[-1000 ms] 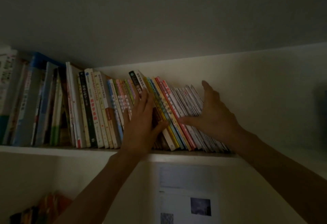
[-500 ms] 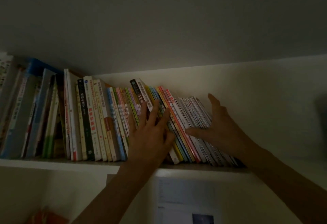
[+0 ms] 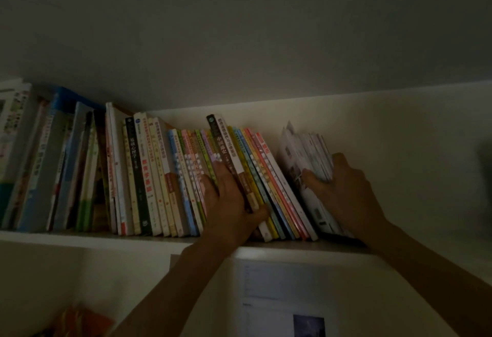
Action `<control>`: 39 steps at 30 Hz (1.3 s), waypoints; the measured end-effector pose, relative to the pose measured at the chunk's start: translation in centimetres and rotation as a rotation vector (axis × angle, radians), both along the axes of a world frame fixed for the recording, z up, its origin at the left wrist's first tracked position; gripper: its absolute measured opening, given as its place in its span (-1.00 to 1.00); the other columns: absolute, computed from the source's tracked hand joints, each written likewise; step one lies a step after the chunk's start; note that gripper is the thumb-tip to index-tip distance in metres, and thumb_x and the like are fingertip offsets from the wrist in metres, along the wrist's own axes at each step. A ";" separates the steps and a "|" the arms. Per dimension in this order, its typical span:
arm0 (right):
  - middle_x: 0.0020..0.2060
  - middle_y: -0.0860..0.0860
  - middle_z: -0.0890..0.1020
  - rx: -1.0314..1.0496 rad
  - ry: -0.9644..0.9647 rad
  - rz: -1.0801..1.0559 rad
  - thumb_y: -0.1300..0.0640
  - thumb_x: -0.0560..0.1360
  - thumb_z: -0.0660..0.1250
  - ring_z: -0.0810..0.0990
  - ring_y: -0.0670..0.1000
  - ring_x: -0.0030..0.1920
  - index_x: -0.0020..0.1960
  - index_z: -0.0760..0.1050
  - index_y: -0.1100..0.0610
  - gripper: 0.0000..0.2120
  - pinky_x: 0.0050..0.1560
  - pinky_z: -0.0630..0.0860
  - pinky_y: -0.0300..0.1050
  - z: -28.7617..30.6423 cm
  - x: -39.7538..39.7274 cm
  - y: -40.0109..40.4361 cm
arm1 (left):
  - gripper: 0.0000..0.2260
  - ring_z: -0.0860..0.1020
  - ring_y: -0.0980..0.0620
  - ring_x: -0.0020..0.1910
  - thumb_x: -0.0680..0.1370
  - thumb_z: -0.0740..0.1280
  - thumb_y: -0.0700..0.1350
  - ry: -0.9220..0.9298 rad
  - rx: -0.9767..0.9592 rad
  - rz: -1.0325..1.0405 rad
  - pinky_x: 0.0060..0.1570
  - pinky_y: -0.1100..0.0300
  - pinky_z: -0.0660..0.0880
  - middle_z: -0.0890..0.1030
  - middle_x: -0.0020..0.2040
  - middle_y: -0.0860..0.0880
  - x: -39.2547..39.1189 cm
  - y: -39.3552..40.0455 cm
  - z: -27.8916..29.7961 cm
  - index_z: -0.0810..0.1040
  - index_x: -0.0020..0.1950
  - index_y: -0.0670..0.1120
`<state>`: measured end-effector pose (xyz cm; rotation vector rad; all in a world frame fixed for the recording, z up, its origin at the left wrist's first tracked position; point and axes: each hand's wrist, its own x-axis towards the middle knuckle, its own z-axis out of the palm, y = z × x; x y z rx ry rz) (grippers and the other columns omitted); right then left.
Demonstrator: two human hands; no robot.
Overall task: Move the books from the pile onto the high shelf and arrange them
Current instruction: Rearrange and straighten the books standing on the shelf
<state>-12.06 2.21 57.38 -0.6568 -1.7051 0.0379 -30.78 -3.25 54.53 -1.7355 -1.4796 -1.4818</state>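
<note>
Dim white wall and ceiling frame the high shelf [image 3: 80, 241], where a long row of books [image 3: 149, 177] stands from the left edge to past the middle, leaning left. I see my left hand [image 3: 231, 209] lying against the spines with its thumb hooked round a dark book [image 3: 229, 161]. My right hand [image 3: 343, 190] pinches the bundle of thin booklets [image 3: 306, 161] at the row's right end, parted from the rest. They look light, floppy and slippery, so I'd take hold low, across the whole bundle.
</note>
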 end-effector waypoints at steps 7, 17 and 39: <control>-0.19 0.02 0.52 0.021 0.177 0.020 -0.13 0.51 0.26 0.54 0.04 -0.26 0.04 0.35 0.14 -0.66 -0.27 0.54 -0.09 0.4 -4.1 -1.9 | 0.05 -0.31 -0.12 0.48 0.42 0.40 0.10 0.077 -0.019 0.051 0.46 -0.16 -0.19 -0.14 0.54 0.02 -1.5 -1.0 0.6 -0.46 0.44 -0.08; 0.13 0.06 0.45 0.012 -0.131 -0.006 -0.21 0.41 0.33 0.51 0.09 0.06 0.31 0.19 0.03 -0.39 0.03 0.54 0.06 -0.8 -1.0 -0.5 | 0.03 0.07 -0.04 0.50 0.26 0.16 0.53 0.021 0.034 0.143 0.43 -0.14 0.17 0.05 0.53 -0.01 -0.9 -2.1 0.7 -0.11 0.53 -0.01; -0.35 0.10 0.59 0.361 -0.243 -0.476 -0.05 0.43 0.40 0.49 0.03 -0.48 0.20 0.42 0.22 -0.53 -0.52 0.02 -0.35 -2.0 -12.8 -4.8 | -0.86 0.53 0.09 -0.16 0.57 0.21 -0.25 -0.140 0.031 -0.211 -0.25 0.44 0.44 0.57 -0.11 0.00 -10.2 -6.3 2.1 0.52 -0.03 -0.06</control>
